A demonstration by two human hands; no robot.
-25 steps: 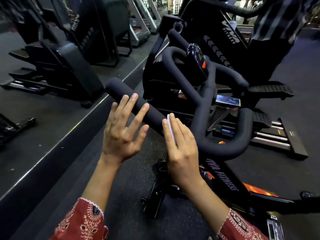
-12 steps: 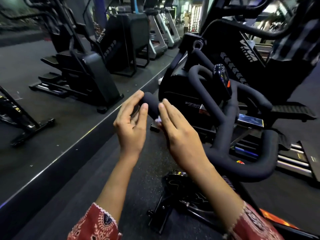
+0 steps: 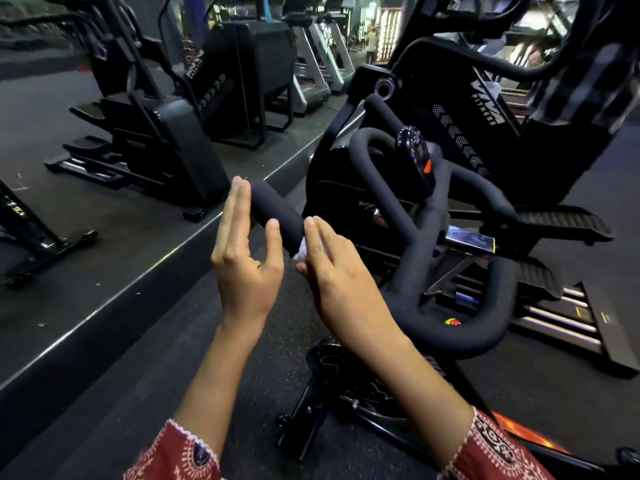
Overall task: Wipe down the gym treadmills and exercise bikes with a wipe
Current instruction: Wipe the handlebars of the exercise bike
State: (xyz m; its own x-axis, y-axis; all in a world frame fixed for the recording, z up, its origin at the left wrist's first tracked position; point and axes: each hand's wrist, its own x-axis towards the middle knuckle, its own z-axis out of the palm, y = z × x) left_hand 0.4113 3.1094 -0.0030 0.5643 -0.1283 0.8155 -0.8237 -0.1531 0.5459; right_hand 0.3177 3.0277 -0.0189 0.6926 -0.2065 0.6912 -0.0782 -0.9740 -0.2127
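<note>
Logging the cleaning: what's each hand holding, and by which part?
Left hand: nothing, fingers straight. Right hand presses a white wipe with straight fingers against the handlebar grip; only the wipe's edge shows.

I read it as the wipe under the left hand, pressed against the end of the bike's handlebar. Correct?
Not quite. The head view shows the wipe under the right hand, not the left hand, pressed against the end of the bike's handlebar.

**Pretty much everything here is black**

Handlebar (image 3: 277,213) is matte black. Console (image 3: 414,150) is black too, with an orange-red button (image 3: 428,166). Wipe (image 3: 302,249) is white. Sleeves (image 3: 180,455) are red with a white and dark print. Floor (image 3: 138,393) is dark grey with light speckles. There's a yellow-and-red sticker (image 3: 452,321) on the bar and a white logo (image 3: 483,102) on the black machine (image 3: 433,74).
</note>
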